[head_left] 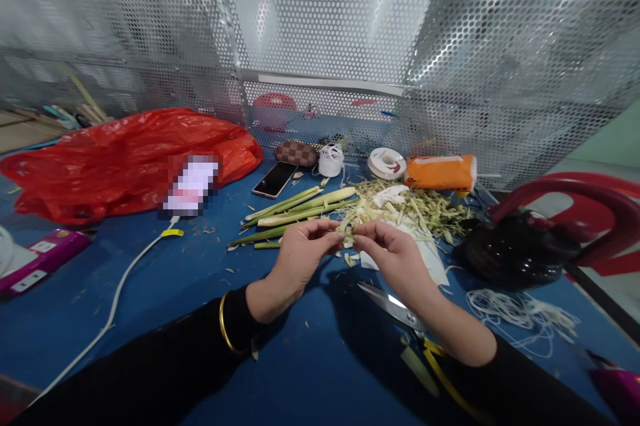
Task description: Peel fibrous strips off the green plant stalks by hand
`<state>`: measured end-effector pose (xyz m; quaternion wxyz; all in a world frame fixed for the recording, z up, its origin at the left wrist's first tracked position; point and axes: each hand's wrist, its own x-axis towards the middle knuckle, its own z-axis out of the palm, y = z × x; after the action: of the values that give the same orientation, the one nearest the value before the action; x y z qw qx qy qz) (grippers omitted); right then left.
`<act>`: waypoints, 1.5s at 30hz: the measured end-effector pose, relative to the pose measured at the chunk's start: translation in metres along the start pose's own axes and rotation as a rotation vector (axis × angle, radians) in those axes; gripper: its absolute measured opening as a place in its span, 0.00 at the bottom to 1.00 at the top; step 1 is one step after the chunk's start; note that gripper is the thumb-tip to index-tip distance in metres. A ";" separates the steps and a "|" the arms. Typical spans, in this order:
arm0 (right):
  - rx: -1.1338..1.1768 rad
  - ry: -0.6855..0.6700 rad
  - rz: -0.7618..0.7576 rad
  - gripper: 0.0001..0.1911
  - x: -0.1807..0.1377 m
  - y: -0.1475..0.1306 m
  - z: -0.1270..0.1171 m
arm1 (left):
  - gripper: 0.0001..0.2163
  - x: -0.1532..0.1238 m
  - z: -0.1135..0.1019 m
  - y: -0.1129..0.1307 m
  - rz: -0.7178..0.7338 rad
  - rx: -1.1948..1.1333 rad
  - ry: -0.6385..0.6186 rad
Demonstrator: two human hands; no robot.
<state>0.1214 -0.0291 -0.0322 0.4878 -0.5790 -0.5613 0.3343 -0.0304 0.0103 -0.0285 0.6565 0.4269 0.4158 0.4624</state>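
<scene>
My left hand [299, 258] and my right hand [395, 254] meet over the blue table [200, 293], fingers pinched together on a small pale green plant piece [349, 234]. A gold bangle sits on my left wrist. Several long green stalks [295, 213] lie just beyond my left hand. A heap of pale trimmings [415, 207] lies beyond my right hand. Scissors with yellow handles [400, 311] rest on the table under my right forearm.
A red plastic bag [115, 159] fills the back left. A phone [275, 179], a brown checked pouch [296, 153], a tape roll [386, 163], an orange pack [440, 173], a dark bag [515, 253], white string [515, 313] and a white cable [120, 286] lie around. Perforated metal screens stand behind.
</scene>
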 end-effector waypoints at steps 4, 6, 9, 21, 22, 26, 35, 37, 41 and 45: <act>-0.106 0.002 -0.059 0.08 -0.001 -0.001 0.001 | 0.08 -0.003 0.000 0.001 -0.058 0.021 -0.079; -0.123 0.020 -0.061 0.07 -0.001 0.000 0.001 | 0.10 -0.003 -0.001 0.002 -0.084 0.021 -0.115; -0.148 0.019 -0.071 0.07 -0.001 0.002 0.001 | 0.11 -0.002 -0.003 0.002 -0.121 0.029 -0.150; -0.281 -0.007 -0.113 0.07 -0.001 0.008 0.000 | 0.10 -0.002 -0.008 0.010 -0.306 0.080 -0.261; -0.290 -0.015 -0.119 0.07 -0.001 0.007 0.001 | 0.09 -0.002 -0.007 0.010 -0.300 0.089 -0.246; -0.368 -0.047 -0.131 0.08 -0.004 0.005 0.001 | 0.07 0.000 -0.006 0.003 -0.233 0.092 -0.154; -0.250 -0.084 -0.051 0.09 0.001 0.006 -0.002 | 0.07 0.003 -0.005 -0.003 -0.161 0.080 -0.102; -0.102 -0.082 -0.001 0.09 0.003 0.006 0.000 | 0.06 0.001 -0.005 0.000 -0.195 0.124 -0.151; 0.173 -0.077 0.100 0.07 0.003 0.004 0.004 | 0.05 -0.004 -0.004 0.002 -0.258 0.221 -0.267; 0.189 -0.007 0.122 0.07 0.001 0.005 0.005 | 0.10 -0.006 -0.004 0.000 -0.283 0.219 -0.287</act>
<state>0.1182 -0.0262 -0.0385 0.5168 -0.5626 -0.4926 0.4168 -0.0354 0.0050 -0.0289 0.7169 0.4946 0.4215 0.2525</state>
